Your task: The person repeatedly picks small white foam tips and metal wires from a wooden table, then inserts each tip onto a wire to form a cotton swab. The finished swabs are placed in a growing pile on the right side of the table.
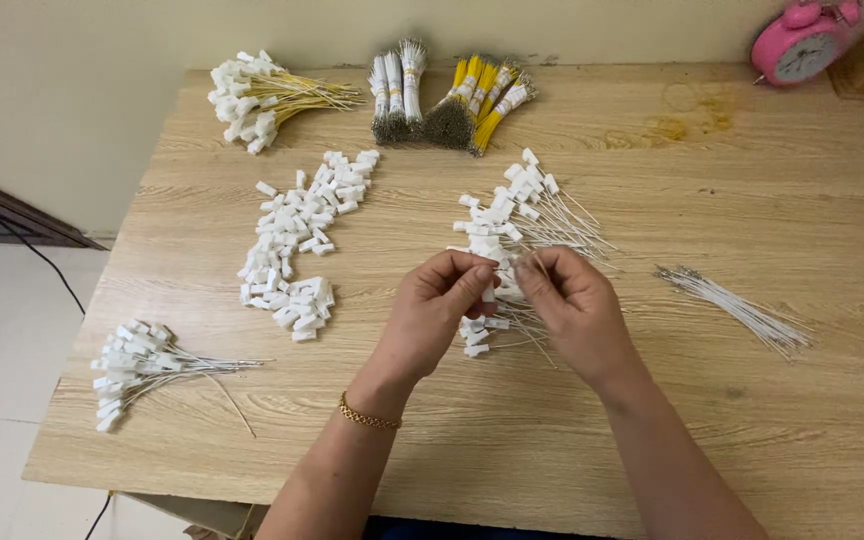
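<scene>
Left hand (439, 300) and right hand (569, 305) meet at frame centre, fingertips pinched shut on one small white connector (500, 283); its wire tail isn't separable, and the assembled white-wire pile (517, 215) lies touching, fanning toward upper right

Bright, even, soft light — faint shadows, slight blur, mild edge distortion.

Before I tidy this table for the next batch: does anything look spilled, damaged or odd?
Only a yellowish stain on the wooden table, far right, near the pink alarm clock. The white connector piles and wire bundles lie sorted.
</scene>
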